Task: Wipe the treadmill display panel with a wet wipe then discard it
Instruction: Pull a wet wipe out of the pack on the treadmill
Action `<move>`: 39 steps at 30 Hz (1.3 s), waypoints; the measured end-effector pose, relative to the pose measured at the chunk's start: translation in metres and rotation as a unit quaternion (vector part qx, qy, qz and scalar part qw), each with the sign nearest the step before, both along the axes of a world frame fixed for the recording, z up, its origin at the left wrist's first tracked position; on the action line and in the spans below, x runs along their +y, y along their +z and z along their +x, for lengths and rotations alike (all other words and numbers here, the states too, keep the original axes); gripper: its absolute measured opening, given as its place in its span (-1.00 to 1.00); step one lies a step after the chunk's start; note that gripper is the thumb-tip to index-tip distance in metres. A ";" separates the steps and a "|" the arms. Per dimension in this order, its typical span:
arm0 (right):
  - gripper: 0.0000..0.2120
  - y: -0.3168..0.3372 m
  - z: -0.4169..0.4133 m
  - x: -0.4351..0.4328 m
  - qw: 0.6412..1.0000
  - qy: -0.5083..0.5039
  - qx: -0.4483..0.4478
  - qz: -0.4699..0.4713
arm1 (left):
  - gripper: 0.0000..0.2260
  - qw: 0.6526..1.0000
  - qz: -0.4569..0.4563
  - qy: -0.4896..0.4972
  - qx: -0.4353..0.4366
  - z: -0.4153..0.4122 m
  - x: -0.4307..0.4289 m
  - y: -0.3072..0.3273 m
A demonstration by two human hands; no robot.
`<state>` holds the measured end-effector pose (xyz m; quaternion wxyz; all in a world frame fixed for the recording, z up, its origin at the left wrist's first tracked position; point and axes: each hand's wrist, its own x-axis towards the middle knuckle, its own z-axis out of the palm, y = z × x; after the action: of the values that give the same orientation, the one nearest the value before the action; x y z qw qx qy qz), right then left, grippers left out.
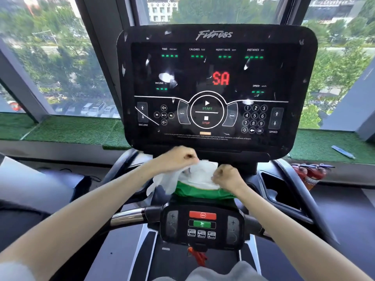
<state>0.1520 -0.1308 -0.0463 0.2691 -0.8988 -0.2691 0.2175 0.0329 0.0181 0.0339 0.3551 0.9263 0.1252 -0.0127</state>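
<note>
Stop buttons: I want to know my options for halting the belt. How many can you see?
2. One is the STOP button under START on the display panel; the other is the red button on the small console at the handlebar. More may sit out of view.

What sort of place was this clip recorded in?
Most likely a gym on an upper floor: a treadmill display panel marked Fitness, a handlebar control pad, and windows overlooking trees and parked cars.
</note>
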 end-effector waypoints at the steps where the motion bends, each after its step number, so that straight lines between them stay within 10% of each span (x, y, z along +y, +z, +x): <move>1: -0.92 0.000 0.001 0.000 1.000 -0.005 -0.005 -0.003 | -0.85 0.998 0.037 -0.035 0.033 0.001 -0.006 -0.006; 13: -0.84 -0.002 -0.006 0.001 0.996 -0.057 0.003 0.075 | -0.60 0.957 0.173 -0.118 0.201 0.013 -0.010 -0.016; 21: -0.85 0.016 -0.017 0.000 0.955 0.050 -0.283 0.078 | -0.53 0.915 0.176 -0.197 0.304 0.007 -0.025 -0.027; 31: -0.81 0.017 -0.009 -0.007 0.963 0.038 -0.254 0.084 | -0.56 0.965 0.144 -0.135 0.172 0.001 -0.023 0.000; 39: -0.79 0.014 -0.010 -0.005 0.962 0.046 -0.252 0.090 | -0.53 0.907 0.297 -0.183 0.236 -0.010 -0.020 -0.010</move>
<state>0.1423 -0.1360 -0.0320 0.2626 -0.8832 -0.3875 -0.0291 0.0229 -0.0019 0.0241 0.0151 0.9655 0.0311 -0.2580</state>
